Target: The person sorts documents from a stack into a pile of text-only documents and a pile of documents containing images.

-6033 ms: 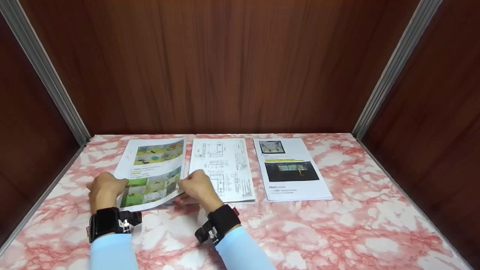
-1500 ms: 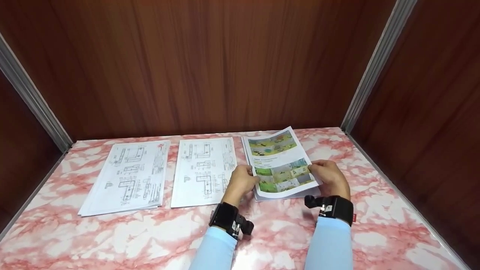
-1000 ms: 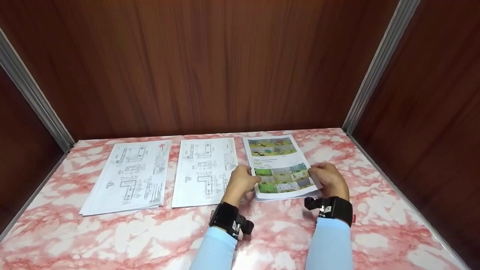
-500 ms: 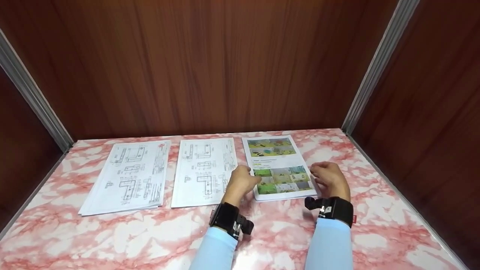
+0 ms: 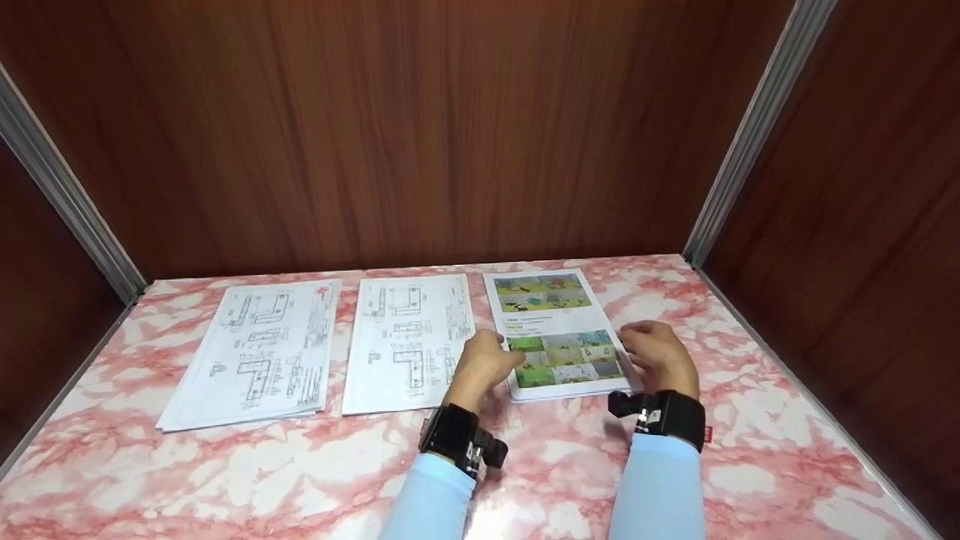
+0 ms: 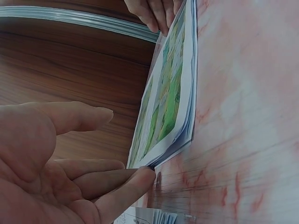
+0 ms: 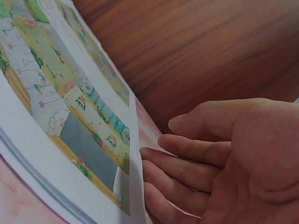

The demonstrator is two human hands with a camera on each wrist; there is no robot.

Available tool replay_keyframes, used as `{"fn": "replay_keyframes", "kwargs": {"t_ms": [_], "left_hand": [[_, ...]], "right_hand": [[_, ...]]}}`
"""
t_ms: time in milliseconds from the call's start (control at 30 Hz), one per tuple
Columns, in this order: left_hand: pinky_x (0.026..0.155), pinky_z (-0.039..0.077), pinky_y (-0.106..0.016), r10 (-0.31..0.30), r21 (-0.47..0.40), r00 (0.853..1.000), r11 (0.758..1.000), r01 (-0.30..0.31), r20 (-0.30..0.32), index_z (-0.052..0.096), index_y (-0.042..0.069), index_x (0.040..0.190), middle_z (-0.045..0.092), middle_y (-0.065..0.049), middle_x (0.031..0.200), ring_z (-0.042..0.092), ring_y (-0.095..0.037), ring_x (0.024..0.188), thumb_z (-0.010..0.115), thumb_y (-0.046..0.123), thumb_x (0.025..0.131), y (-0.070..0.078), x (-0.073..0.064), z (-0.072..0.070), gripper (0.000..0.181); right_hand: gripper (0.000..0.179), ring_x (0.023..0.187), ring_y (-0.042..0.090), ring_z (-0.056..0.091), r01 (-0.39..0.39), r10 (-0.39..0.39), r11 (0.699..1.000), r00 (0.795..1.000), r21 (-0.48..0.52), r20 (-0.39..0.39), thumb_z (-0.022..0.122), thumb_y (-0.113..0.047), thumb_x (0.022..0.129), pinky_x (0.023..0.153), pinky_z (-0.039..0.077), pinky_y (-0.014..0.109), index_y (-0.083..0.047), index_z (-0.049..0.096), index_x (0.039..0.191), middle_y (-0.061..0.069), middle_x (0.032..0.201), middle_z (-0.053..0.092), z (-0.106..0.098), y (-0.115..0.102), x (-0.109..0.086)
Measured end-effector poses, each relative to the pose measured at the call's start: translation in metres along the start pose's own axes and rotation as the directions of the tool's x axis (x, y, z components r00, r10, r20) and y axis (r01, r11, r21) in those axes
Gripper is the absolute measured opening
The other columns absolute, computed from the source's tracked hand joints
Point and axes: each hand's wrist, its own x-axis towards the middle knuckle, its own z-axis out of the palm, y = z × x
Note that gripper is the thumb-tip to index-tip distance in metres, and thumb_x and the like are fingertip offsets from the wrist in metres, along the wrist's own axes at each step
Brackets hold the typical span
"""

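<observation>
A stack of paper sheets (image 5: 551, 322) printed with colour pictures lies flat at the right of the row. My left hand (image 5: 484, 364) is at its left edge; in the left wrist view the fingers (image 6: 140, 179) are extended, their tips at the stack's side, with the thumb raised apart. At the right edge is my right hand (image 5: 660, 356). Its fingers (image 7: 177, 168) are loosely bent in the right wrist view, tips right beside the sheet's edge, thumb free. Neither hand pinches the paper.
Two more paper stacks with line drawings, a middle stack (image 5: 409, 345) and a left stack (image 5: 251, 356), lie on the pink-and-white marbled table (image 5: 285, 480). Brown wood-grain panels (image 5: 420, 135) with metal corner posts (image 5: 761, 135) close in the back and sides.
The picture sheet was carried from the left stack to the right one, uncovering a drawing on the left. It was lowered flat there, and both hands let go of it.
</observation>
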Motion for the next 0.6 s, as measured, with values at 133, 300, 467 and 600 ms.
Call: {"fn": "replay_keyframes", "kwargs": {"t_ms": [133,300,467,600], "left_hand": [[0.093,0.047,-0.037,-0.005,-0.034,1.0,0.999,0.005,0.008,0.057,-0.004,0.12,0.062,-0.017,0.119,0.058,-0.028,0.109,0.068,0.028,0.074,0.001,-0.001,-0.001,0.057],[0.095,0.045,-0.037,-0.008,-0.055,1.0,0.998,0.009,0.025,0.054,-0.004,0.124,0.059,-0.017,0.123,0.056,-0.027,0.113,0.067,0.029,0.075,0.002,-0.002,-0.002,0.06],[0.095,0.045,-0.038,0.016,-0.039,1.0,0.999,-0.015,0.009,0.053,-0.001,0.126,0.059,-0.016,0.125,0.055,-0.027,0.115,0.066,0.03,0.076,0.004,-0.001,-0.005,0.06],[0.096,0.045,-0.038,0.067,-0.053,0.998,0.996,-0.067,-0.005,0.054,0.003,0.127,0.059,-0.013,0.126,0.055,-0.026,0.116,0.063,0.03,0.079,0.007,0.0,-0.009,0.055]], "right_hand": [[0.055,0.126,0.026,0.04,-0.014,0.014,1.0,1.0,0.002,-0.005,0.05,-0.029,0.093,0.099,0.041,0.037,-0.011,0.03,0.142,0.012,0.141,0.037,0.0,-0.001,0.0],[0.056,0.127,0.026,0.039,-0.021,0.021,1.0,1.0,0.018,-0.007,0.051,-0.028,0.093,0.099,0.041,0.038,-0.012,0.029,0.142,0.012,0.141,0.036,0.0,-0.001,-0.001],[0.057,0.127,0.027,0.037,-0.023,0.024,0.999,0.999,0.043,-0.024,0.053,-0.029,0.091,0.102,0.038,0.039,-0.015,0.03,0.14,0.011,0.141,0.035,-0.001,-0.003,-0.004],[0.057,0.129,0.028,0.038,0.012,-0.01,0.997,0.999,0.08,-0.031,0.054,-0.035,0.091,0.103,0.037,0.04,-0.018,0.03,0.14,0.011,0.142,0.034,-0.005,-0.009,-0.012]]}}
